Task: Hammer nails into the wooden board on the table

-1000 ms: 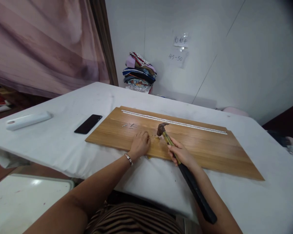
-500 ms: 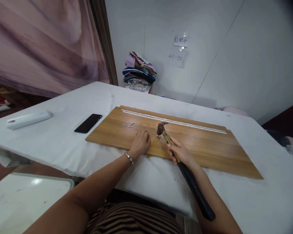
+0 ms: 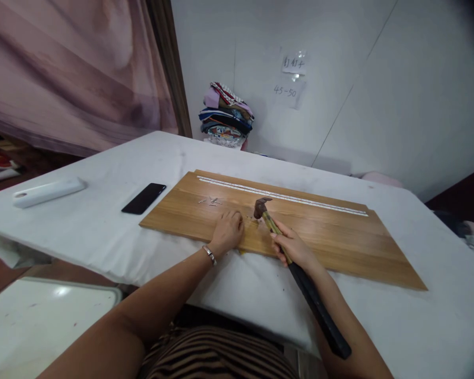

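Note:
My right hand [image 3: 296, 247] grips a claw hammer [image 3: 308, 289] partway up its yellow and black handle. The dark hammer head is over the middle of a wooden board [image 3: 339, 242], just right of my left hand [image 3: 228, 230]. My left hand rests on the board near its front edge, fingers curled and closed; whatever they may hold is hidden. Small dark specks [image 3: 250, 218] show on the board between the left hand and the hammer head; they are too small to make out. Several loose nails [image 3: 213, 201] lie on the board beyond my left hand.
Two white strips [image 3: 280, 197] run along the board's far side. A black phone [image 3: 144, 198] and a white elongated object [image 3: 49, 192] lie to the left on the white-covered table [image 3: 114, 158]. Folded clothes [image 3: 227, 116] are stacked by the wall, and a white stool-like surface [image 3: 43, 326] is lower left.
Both hands and the hammer keep almost the same place on the board. The whole view has shifted very slightly.

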The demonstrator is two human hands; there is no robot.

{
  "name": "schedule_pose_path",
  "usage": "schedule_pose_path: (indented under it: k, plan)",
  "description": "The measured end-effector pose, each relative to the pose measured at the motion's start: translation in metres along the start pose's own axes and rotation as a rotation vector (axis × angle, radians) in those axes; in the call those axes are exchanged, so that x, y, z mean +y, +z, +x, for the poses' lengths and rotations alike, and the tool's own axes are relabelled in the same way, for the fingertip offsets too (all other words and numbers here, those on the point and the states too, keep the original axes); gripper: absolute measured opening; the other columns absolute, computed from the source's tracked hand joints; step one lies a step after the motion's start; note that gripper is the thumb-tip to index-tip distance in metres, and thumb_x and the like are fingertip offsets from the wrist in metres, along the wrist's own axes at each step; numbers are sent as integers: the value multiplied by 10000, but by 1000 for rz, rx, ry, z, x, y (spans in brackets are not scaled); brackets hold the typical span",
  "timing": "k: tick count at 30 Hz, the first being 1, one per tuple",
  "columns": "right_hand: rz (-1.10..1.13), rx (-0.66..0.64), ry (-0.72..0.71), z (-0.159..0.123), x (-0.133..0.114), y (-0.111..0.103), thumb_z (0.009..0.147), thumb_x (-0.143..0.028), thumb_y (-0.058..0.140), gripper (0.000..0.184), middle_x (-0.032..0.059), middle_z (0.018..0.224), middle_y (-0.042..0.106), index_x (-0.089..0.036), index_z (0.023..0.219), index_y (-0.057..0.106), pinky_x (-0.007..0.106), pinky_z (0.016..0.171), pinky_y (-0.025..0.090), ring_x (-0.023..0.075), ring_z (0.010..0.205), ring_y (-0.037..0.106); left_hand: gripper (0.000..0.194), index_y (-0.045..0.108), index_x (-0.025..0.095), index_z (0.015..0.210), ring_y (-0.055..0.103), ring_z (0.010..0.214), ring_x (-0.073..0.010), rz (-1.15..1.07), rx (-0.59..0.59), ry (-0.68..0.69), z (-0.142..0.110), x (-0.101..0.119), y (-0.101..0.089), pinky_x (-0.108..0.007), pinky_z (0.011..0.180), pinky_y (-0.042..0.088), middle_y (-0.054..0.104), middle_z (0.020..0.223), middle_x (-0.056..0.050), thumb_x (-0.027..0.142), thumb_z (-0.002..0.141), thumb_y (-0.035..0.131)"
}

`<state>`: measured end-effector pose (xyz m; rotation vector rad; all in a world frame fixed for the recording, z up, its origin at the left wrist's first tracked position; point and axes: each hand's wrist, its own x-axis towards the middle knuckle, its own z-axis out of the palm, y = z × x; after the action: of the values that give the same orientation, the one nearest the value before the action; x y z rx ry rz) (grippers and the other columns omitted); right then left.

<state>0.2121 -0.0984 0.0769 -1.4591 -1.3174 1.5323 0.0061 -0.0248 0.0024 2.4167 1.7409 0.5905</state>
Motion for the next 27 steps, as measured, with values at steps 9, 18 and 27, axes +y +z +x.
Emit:
schedule_pose_path:
  k: [9,18,27]
  plan:
    - [8,-5,-29,-2,0,0,838,-382,549,868,-110,558,488,-200,1649,299,188,321,360,84,349,402,122,609,209,930,595,1069,-270,5,-9,-8,0,1,-2,-410,959,417,687,1099,-105,167,961,499]
    - [17,-4,-22,-1,0,0,848,-377,561,846,-112,554,487,-223,1643,316,189,322,358,80,339,398,124,605,211,925,591,1059,-267,2,-9,-1,0,0,0,-411,960,415,683,1084,-101,171,962,494]
    - [-5,0,2,0,1,0,852,-359,563,827,-109,560,495,-225,1636,336,191,325,371,82,345,406,123,609,218,917,586,1077,-273,-21,-8,-6,0,0,-1,-420,957,416,678,1086,-103,164,952,505]
